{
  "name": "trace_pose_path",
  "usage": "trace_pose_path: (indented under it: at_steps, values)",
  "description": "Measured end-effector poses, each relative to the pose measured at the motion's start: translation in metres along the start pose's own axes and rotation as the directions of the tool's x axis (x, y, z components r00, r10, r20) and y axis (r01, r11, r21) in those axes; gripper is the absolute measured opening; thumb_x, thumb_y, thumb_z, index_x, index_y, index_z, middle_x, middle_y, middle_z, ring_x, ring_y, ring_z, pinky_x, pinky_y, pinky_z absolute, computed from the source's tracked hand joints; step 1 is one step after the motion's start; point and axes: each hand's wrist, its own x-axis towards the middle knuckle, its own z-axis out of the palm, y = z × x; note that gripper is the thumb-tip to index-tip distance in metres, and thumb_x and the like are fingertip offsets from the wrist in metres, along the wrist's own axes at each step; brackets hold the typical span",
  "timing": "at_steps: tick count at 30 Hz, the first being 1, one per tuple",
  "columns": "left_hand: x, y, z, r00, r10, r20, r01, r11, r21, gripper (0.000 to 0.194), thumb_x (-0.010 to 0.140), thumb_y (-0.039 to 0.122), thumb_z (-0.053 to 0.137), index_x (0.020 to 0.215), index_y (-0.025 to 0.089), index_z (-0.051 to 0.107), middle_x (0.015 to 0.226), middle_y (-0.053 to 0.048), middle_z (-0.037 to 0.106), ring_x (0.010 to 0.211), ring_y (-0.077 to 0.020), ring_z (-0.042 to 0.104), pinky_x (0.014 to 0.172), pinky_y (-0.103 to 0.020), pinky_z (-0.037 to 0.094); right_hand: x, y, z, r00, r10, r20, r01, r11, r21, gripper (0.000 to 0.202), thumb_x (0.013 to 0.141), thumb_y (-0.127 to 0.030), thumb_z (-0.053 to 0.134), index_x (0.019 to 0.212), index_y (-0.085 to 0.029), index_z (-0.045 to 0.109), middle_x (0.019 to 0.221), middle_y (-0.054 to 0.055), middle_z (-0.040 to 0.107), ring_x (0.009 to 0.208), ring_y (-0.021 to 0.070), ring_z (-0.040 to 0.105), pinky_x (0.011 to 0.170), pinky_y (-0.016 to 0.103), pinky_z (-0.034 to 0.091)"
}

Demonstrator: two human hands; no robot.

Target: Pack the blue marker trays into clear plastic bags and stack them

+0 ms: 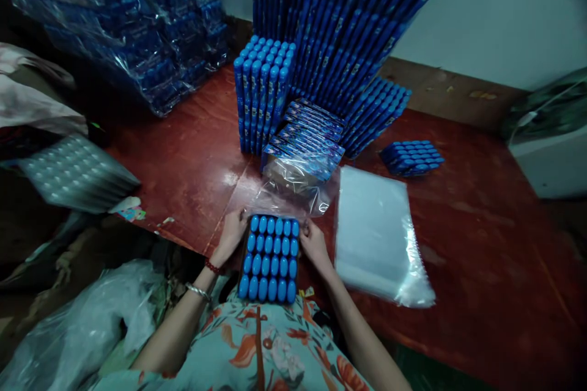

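Observation:
A pack of blue oval-capped pieces (pixel 268 259) in several rows stands at the table's front edge, close against my body. My left hand (pixel 233 233) is closed at the pack's far left corner, pinching the near edge of a clear plastic bag (pixel 302 195). At the far right corner my right hand (pixel 313 241) is closed too, on the bag's other side. The bag stretches away from the pack, its far part over a pile of blue printed cards (pixel 309 134). My fingertips are small and partly blurred.
A stack of flat clear bags (pixel 373 232) lies right on the red table (pixel 481 244). Behind stand tall stacks of blue packs (pixel 339 18), with a shorter stack (pixel 263 95) and a low pack (pixel 413 157). Plastic-wrapped packs (pixel 151 30) and clear trays (pixel 77 171) are at left.

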Motion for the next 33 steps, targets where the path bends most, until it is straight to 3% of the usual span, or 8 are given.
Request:
trace_pose_path:
  at_steps: [10, 13, 15, 18, 22, 25, 29, 33]
  values:
    - [-0.025, 0.009, -0.018, 0.976, -0.039, 0.212, -0.041, 0.931, 0.363, 0.038, 0.092, 0.035, 0.037, 0.084, 0.014, 0.068, 0.08, -0.015, 0.072, 0.073, -0.0242, 0.066, 0.066, -0.029, 0.044, -0.019, 0.001, -0.016, 0.941, 0.178, 0.288, -0.137, 0.978, -0.158, 0.013, 0.079, -0.032, 0.04, 0.08, -0.021, 0.047, 0.054, -0.001, 0.057, 0.047, 0.0193, 0.06, 0.046, 0.029, 0.048]
    - [-0.03, 0.012, -0.015, 0.998, -0.037, 0.06, 0.005, 0.885, 0.465, 0.04, 0.094, 0.041, 0.033, 0.093, 0.015, 0.064, 0.087, -0.015, 0.071, 0.079, -0.025, 0.067, 0.068, -0.031, 0.045, -0.026, -0.01, -0.025, 0.996, 0.016, 0.087, 0.019, 0.922, -0.386, 0.024, 0.082, -0.033, 0.045, 0.1, -0.017, 0.052, 0.073, 0.004, 0.062, 0.067, 0.022, 0.063, 0.066, 0.036, 0.051]
    - [-0.024, 0.011, -0.015, 0.999, 0.044, -0.01, -0.038, 0.945, 0.326, 0.033, 0.09, 0.043, 0.042, 0.098, 0.016, 0.06, 0.092, -0.012, 0.07, 0.082, -0.0224, 0.066, 0.07, -0.029, 0.047, -0.025, -0.021, -0.03, 0.984, -0.177, -0.014, 0.148, 0.858, -0.492, 0.039, 0.085, -0.033, 0.045, 0.121, -0.016, 0.046, 0.095, 0.009, 0.062, 0.081, 0.0228, 0.063, 0.079, 0.039, 0.05]
    - [-0.007, 0.009, -0.015, 0.992, 0.127, 0.022, -0.128, 0.992, 0.019, 0.027, 0.084, 0.041, 0.049, 0.092, 0.017, 0.057, 0.087, -0.007, 0.068, 0.077, -0.0178, 0.063, 0.069, -0.027, 0.048, -0.008, -0.035, -0.034, 0.918, -0.392, 0.056, 0.367, 0.788, -0.495, 0.041, 0.089, -0.028, 0.043, 0.129, -0.02, 0.043, 0.116, 0.011, 0.054, 0.095, 0.021, 0.06, 0.087, 0.037, 0.049]
    - [0.002, 0.015, -0.016, 0.975, 0.212, 0.059, -0.208, 0.976, -0.063, 0.023, 0.084, 0.038, 0.048, 0.077, 0.017, 0.055, 0.074, -0.002, 0.064, 0.067, -0.0146, 0.057, 0.064, -0.025, 0.044, 0.017, -0.042, -0.034, 0.854, -0.483, 0.194, 0.504, 0.674, -0.539, 0.02, 0.092, -0.024, 0.039, 0.101, -0.02, 0.057, 0.102, 0.008, 0.057, 0.096, 0.0211, 0.058, 0.084, 0.035, 0.05]
    - [-0.007, 0.017, -0.018, 0.963, 0.264, 0.046, -0.262, 0.964, -0.044, 0.023, 0.087, 0.035, 0.046, 0.075, 0.017, 0.054, 0.073, -0.002, 0.062, 0.067, -0.0143, 0.055, 0.065, -0.025, 0.044, 0.014, -0.041, -0.032, 0.826, -0.555, 0.095, 0.474, 0.595, -0.65, 0.017, 0.093, -0.024, 0.04, 0.092, -0.019, 0.057, 0.091, 0.009, 0.059, 0.088, 0.0227, 0.057, 0.077, 0.036, 0.049]
    - [-0.021, 0.01, -0.018, 0.958, 0.287, 0.011, -0.286, 0.958, -0.018, 0.021, 0.088, 0.03, 0.042, 0.08, 0.018, 0.058, 0.076, -0.002, 0.064, 0.07, -0.0145, 0.056, 0.069, -0.025, 0.046, -0.004, -0.052, -0.027, 0.666, -0.741, -0.087, 0.534, 0.555, -0.637, 0.02, 0.092, -0.023, 0.043, 0.108, -0.017, 0.053, 0.098, 0.011, 0.058, 0.093, 0.0219, 0.054, 0.081, 0.036, 0.047]
    - [-0.023, 0.004, -0.017, 0.934, 0.357, -0.014, -0.357, 0.934, 0.002, 0.02, 0.086, 0.026, 0.042, 0.085, 0.018, 0.06, 0.079, -0.003, 0.065, 0.072, -0.0148, 0.057, 0.071, -0.025, 0.046, 0.003, -0.068, -0.022, 0.694, -0.693, 0.195, 0.622, 0.442, -0.646, 0.034, 0.09, -0.038, 0.052, 0.116, -0.017, 0.055, 0.11, 0.013, 0.06, 0.102, 0.0261, 0.051, 0.08, 0.038, 0.043]
